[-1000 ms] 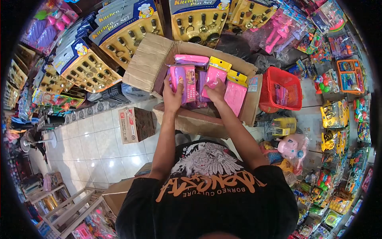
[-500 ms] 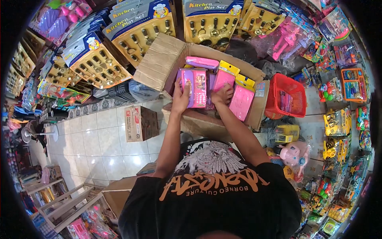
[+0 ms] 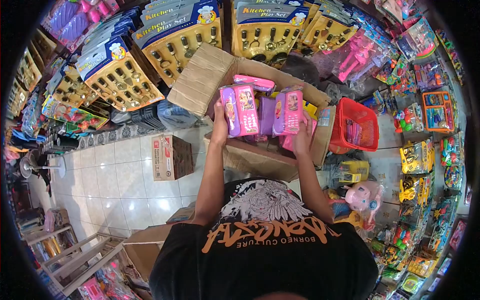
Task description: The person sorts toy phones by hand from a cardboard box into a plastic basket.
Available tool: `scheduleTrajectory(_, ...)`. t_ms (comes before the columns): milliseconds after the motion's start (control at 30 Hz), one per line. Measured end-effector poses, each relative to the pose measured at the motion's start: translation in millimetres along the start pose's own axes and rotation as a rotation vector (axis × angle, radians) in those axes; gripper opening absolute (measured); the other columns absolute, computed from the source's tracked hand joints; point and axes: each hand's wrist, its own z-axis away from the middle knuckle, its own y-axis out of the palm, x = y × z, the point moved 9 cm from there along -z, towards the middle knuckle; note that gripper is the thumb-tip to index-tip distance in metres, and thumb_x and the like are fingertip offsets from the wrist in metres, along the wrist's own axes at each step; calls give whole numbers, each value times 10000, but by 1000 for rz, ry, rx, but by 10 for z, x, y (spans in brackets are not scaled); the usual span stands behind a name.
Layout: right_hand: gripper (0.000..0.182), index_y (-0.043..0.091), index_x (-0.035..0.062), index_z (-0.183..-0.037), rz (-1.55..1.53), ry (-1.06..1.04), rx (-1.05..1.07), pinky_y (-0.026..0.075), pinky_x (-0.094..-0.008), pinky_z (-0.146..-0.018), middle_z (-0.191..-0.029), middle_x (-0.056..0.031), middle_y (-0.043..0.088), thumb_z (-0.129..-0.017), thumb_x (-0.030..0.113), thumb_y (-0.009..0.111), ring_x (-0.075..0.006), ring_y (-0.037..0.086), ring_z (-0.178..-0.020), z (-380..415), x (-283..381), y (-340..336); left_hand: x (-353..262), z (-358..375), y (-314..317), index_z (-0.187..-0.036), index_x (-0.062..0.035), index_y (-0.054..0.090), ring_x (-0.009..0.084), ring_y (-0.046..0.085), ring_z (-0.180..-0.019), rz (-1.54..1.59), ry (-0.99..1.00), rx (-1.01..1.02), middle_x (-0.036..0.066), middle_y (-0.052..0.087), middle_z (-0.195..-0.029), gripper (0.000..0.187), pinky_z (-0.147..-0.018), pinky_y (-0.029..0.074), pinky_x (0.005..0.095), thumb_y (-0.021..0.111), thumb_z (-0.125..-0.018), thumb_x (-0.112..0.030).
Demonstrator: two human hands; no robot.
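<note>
An open cardboard box (image 3: 255, 157) stands in front of me with pink and purple packages inside. My left hand (image 3: 219, 125) holds the left side of a pink and purple toy package (image 3: 245, 110) with pictures on its front, raised at the box's left part. On the right, my right hand (image 3: 303, 134) grips a similar pink package (image 3: 289, 112) by its right side. Between the two lies a purple package (image 3: 267, 116). Another pink package (image 3: 254, 83) rests near the box's back wall. Yellow-topped packages are partly hidden behind my right hand's package.
A red basket (image 3: 369, 136) with pink items stands right of the box. Kitchen Play Set cards (image 3: 177, 42) hang behind it. A smaller carton (image 3: 172, 157) sits on the tiled floor at left. Bagged toys (image 3: 417, 155) line the right side, and a pink toy (image 3: 364, 196) lies near my right arm.
My right hand has moved right and now holds a pink package with pictures on it. The package in my left hand has shifted slightly left and tilted.
</note>
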Motion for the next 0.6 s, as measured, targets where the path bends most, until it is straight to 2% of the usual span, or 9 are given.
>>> scheduleTrajectory(100, 295, 451, 55, -1180, -153, -29, 12, 414, -302, -905, -1121, -62, 495, -905, 92, 351, -156, 503, -1030, -14, 69, -164, -97, 79, 123, -1340, -45, 297, 194, 429, -1157, 79, -59, -8, 88, 436, -1272, 603, -1010, 299, 325, 211, -953, -498)
scheduleTrajectory(133, 273, 449, 61, -1165, -465, 104, 7, 433, -324, -906, -1124, -71, 498, -909, 114, 369, -178, 521, -1030, 30, 23, -180, -106, 101, 157, -1340, -45, 297, 194, 429, -1157, 80, -65, -3, 88, 436, -1272, 603, -1010, 299, 325, 211, -953, -498)
scheduleTrajectory(233, 258, 438, 70, -1160, -379, 56, -74, 447, -341, -899, -1125, -78, 509, -925, 170, 398, -187, 537, -1024, 133, 216, -239, -149, 158, 270, -1354, -47, 267, 195, 415, -1187, 126, -86, 35, 94, 424, -1298, 620, -1015, 299, 328, 203, -948, -512)
scheduleTrajectory(367, 360, 415, 38, -1215, -326, 86, -7, 448, -386, -912, -1138, -93, 543, -939, 270, 413, -205, 544, -1047, 300, 323, -356, -125, 295, 442, -1374, -55, 212, 201, 398, -1215, 161, -167, 43, 108, 410, -1317, 645, -1022, 294, 334, 200, -939, -532)
scheduleTrajectory(467, 377, 415, 36, -1237, -453, 190, 40, 427, -384, -928, -1153, -103, 544, -943, 272, 404, -213, 542, -1049, 418, 459, -250, -91, 354, 615, -1384, -63, 190, 211, 350, -1253, 187, -160, 106, 114, 348, -1363, 689, -1049, 254, 345, 206, -919, -570)
scheduleTrajectory(600, 365, 396, 34, -1238, -403, 99, 35, 421, -341, -917, -1145, -81, 521, -936, 237, 427, -177, 529, -1042, 444, 534, -313, 46, 392, 876, -1358, -9, 218, 218, 363, -1246, 235, -181, 179, 131, 374, -1343, 706, -1044, 264, 354, 194, -923, -564)
